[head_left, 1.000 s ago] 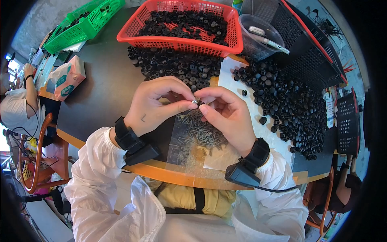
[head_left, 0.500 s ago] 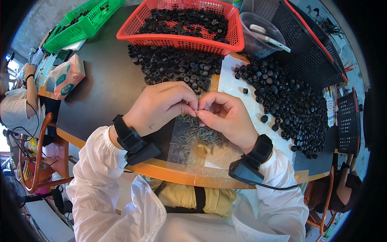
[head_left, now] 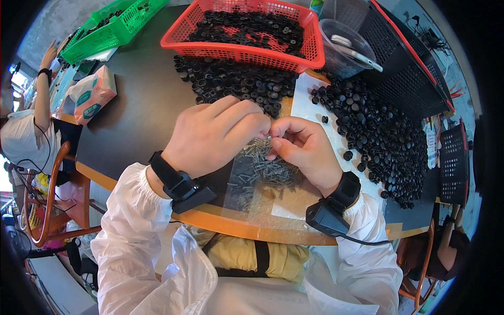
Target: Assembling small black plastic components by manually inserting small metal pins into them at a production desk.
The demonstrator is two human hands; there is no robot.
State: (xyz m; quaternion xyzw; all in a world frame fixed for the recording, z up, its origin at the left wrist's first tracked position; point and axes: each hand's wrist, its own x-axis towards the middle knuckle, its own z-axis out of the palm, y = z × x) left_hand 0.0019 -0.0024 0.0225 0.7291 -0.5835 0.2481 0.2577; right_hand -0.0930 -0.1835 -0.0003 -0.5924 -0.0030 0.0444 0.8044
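Note:
My left hand (head_left: 212, 137) and my right hand (head_left: 307, 154) meet above a heap of grey metal screws (head_left: 270, 170). Between the thumb and forefinger of my right hand a small shiny metal piece (head_left: 269, 138) shows, apparently a screw's end. My left fingers are closed and bent down against it; the back of that hand hides their tips, so what they grip cannot be made out. Just beyond my fingers lie black ring-shaped parts with holes (head_left: 236, 84). To the right of my right hand spreads a pile of black round caps (head_left: 375, 136) on white paper.
A red basket (head_left: 241, 51) of black discs stands at the back, beside a clear tub (head_left: 338, 60) holding a phone. Black crates (head_left: 399, 63) rise at the right. Toward the left are a tissue pack (head_left: 94, 97), a green basket (head_left: 113, 31) and another person's arm (head_left: 43, 97).
My left hand has turned, its back now covering its fingertips, while the fingers of both hands stay together. The view has shifted slightly. At far left the other person's arm has reached farther up.

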